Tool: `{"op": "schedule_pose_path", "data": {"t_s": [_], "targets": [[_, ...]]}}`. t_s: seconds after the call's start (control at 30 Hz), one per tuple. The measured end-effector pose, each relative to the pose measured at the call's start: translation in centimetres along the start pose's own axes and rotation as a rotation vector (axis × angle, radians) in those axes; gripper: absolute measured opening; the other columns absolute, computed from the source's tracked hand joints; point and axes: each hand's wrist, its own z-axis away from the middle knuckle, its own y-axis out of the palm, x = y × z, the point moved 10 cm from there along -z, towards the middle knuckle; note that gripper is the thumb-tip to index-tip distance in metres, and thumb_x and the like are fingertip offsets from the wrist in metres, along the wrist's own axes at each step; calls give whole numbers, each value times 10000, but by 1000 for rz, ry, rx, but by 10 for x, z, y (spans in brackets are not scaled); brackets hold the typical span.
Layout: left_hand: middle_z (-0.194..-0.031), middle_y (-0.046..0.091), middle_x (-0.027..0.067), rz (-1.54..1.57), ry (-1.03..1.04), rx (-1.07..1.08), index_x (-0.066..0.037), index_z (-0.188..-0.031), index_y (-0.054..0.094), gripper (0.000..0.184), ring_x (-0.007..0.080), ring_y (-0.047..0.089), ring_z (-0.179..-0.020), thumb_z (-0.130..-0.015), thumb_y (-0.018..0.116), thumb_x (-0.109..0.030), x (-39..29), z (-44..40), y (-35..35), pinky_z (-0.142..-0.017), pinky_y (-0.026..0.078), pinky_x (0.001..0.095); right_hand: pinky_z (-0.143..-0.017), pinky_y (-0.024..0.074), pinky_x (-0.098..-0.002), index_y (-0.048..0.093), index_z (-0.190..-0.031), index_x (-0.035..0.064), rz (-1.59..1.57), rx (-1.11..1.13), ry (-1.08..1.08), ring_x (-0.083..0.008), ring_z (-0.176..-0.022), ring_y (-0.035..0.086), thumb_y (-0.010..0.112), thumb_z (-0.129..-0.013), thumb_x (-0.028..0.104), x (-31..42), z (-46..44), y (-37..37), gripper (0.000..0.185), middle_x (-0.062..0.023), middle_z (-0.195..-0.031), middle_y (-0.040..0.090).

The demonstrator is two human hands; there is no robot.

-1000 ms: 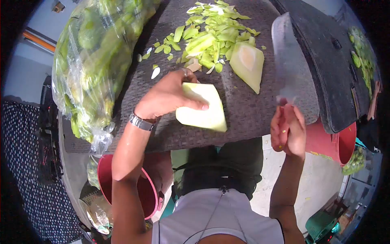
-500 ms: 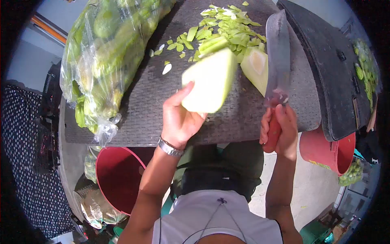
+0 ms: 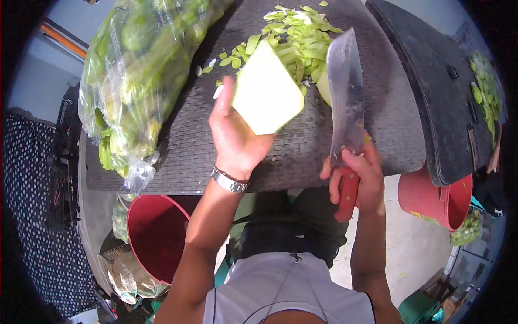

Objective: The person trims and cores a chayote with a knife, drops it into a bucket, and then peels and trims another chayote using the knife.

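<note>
A peeled, pale green fruit with flat-cut sides rests against the palm of my left hand. My thumb stands up along its left side, and the other fingers are hidden behind it. My right hand is closed around the red handle of a large, broad-bladed knife, its blade pointing up and away from me over the table. Partly covered by the blade, a second pale green piece lies on the table. Beyond both hands spreads a heap of green peelings.
On the left of the dark woven-surface table lies a clear plastic bag of green produce. A black case-like object stands along the right edge. Red buckets sit below, one at left and one at right.
The fruit has turned in my left hand, whose thumb has lifted upright. My right hand has brought the knife left and slightly nearer me, over the second piece.
</note>
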Motion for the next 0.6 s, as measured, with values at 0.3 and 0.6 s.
{"op": "schedule_pose_path", "data": {"t_s": [0.3, 0.6], "targets": [[-1486, 614, 98, 139, 97, -9, -71, -1467, 568, 506, 299, 554, -1387, -1034, 500, -325, -11, 12, -18, -1221, 354, 511, -544, 428, -264, 561, -1419, 81, 1070, -144, -441, -86, -531, 467, 693, -996, 115, 47, 1, 34, 445, -19, -673, 559], [-1315, 682, 127, 75, 203, -77, -15, -1335, 605, 347, 304, 650, -1224, -1030, 573, -176, -11, 16, -29, -1109, 486, 499, -585, 501, -287, 578, -1428, 137, 1103, -151, -549, -126, -580, 578, 934, -786, 288, 23, -22, 53, 750, -34, -744, 662]]}}
